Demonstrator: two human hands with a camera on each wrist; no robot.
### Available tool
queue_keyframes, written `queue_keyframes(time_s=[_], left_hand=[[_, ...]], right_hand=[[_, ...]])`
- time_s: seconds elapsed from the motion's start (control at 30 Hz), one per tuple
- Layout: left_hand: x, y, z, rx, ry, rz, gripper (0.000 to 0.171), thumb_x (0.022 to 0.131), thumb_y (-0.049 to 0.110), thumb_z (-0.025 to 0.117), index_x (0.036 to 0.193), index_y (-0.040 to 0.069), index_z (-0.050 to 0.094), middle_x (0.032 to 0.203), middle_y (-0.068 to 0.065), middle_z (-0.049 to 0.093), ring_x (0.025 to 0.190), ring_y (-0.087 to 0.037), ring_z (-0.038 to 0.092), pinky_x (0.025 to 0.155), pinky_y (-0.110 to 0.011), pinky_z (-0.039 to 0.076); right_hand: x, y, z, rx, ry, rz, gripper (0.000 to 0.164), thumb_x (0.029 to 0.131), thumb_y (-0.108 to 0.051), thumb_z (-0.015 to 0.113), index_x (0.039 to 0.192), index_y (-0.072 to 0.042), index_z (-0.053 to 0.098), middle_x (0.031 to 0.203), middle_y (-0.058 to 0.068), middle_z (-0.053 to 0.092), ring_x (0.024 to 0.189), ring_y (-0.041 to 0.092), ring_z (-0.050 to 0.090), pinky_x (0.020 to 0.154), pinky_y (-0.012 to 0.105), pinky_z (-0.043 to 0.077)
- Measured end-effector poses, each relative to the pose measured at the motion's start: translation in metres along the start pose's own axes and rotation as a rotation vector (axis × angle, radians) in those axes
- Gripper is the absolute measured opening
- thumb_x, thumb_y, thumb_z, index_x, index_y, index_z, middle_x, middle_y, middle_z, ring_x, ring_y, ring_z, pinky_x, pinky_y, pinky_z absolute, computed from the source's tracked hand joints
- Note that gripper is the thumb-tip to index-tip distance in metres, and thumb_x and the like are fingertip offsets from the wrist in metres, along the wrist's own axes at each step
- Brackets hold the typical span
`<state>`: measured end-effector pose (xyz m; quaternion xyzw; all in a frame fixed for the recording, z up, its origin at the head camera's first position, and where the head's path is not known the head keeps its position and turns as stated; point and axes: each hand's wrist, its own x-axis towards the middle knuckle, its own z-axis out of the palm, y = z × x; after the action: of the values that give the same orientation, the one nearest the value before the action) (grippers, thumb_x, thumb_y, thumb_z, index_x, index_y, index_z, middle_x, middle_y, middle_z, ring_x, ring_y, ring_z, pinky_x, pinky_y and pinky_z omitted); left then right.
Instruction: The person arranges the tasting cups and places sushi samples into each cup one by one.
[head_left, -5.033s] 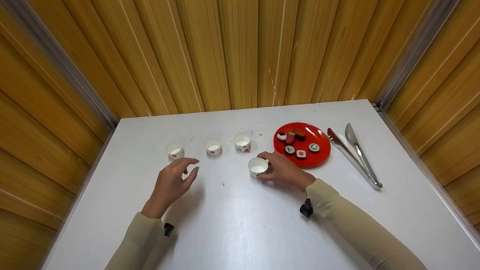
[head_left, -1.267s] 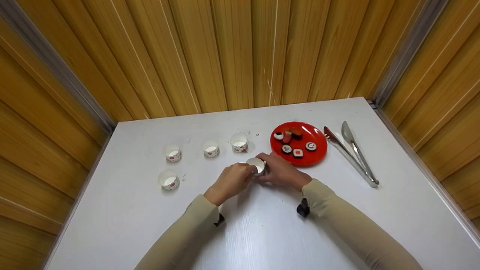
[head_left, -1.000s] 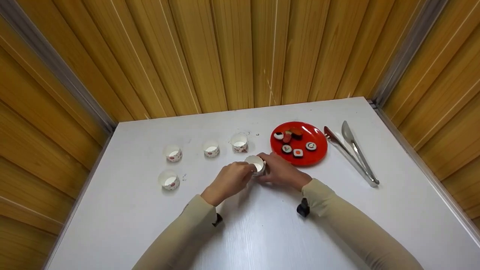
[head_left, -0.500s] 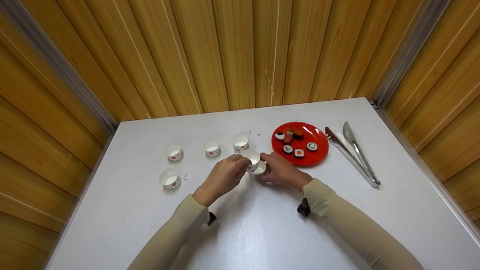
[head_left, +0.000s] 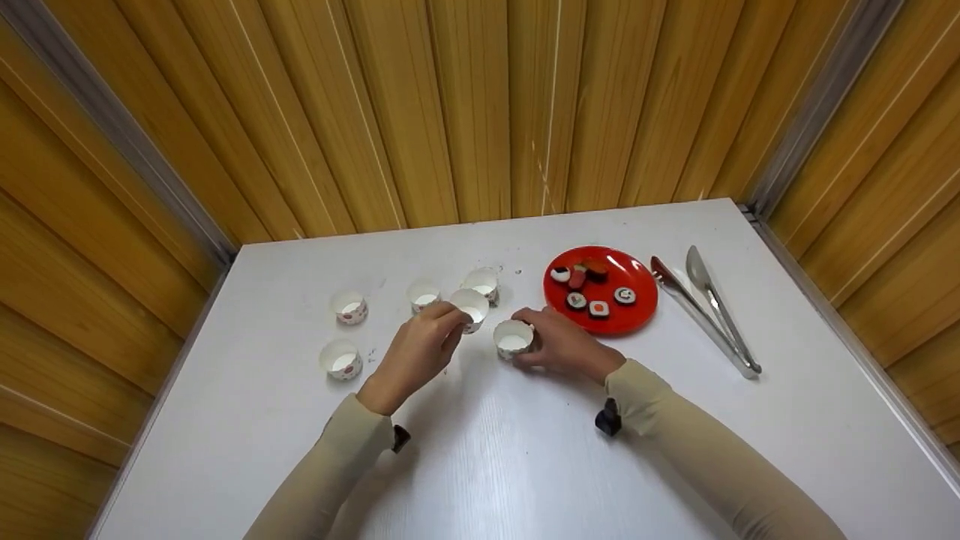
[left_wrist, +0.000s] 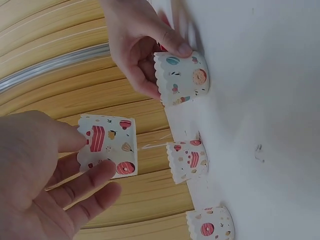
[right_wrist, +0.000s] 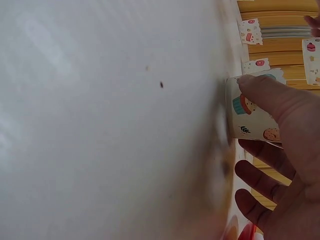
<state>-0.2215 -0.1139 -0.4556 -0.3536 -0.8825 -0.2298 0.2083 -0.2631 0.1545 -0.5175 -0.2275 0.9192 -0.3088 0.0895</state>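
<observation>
My left hand (head_left: 420,341) pinches a paper baking cup (head_left: 472,307) by its rim, raised off the table. In the left wrist view this cup (left_wrist: 112,145) shows red cake and macaron prints, and the hand's other fingers are spread below it. My right hand (head_left: 566,345) holds a second baking cup (head_left: 514,339) upright on the table, thumb and fingers around its side. The right wrist view shows cupcake and cookie prints on that cup (right_wrist: 245,107). Both cups have scalloped rims. Behind the lifted cup, another baking cup (head_left: 484,280) is partly hidden.
More baking cups stand at left: one at the back (head_left: 349,307), a nearer one (head_left: 341,361), and one in the back middle (head_left: 425,293). A red plate (head_left: 634,319) carries several sushi pieces (head_left: 598,308). Metal tongs (head_left: 709,315) lie right of it.
My left hand earlier left a cup at the near left. Since then it has drawn a cup out of the one my right hand holds and carried it leftward. My right hand stays put.
</observation>
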Motion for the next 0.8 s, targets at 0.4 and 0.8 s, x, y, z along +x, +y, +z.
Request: queue_keyframes(time_s=[0.4, 0.8], left_hand=[[-0.018, -0.017, -0.006, 0.032, -0.052, -0.071, 0.011, 0.093, -0.004, 0.071, 0.100, 0.003, 0.076, 0.101, -0.009, 0.070, 0.092, -0.024, 0.070, 0.075, -0.035, 0.059], [-0.041, -0.033, -0.007, 0.032, -0.062, -0.149, 0.015, 0.090, -0.008, 0.073, 0.098, 0.004, 0.077, 0.094, -0.007, 0.071, 0.083, -0.021, 0.069, 0.069, -0.035, 0.058]], right_hand=[[0.001, -0.003, 0.000, -0.022, -0.015, 0.007, 0.062, 0.085, -0.031, 0.085, 0.138, -0.016, 0.058, 0.119, -0.002, 0.064, 0.104, 0.019, 0.053, 0.091, 0.038, 0.047], [0.000, -0.004, -0.001, -0.021, -0.020, 0.034, 0.063, 0.085, -0.032, 0.085, 0.139, -0.017, 0.058, 0.117, -0.002, 0.063, 0.102, 0.019, 0.052, 0.091, 0.039, 0.047]])
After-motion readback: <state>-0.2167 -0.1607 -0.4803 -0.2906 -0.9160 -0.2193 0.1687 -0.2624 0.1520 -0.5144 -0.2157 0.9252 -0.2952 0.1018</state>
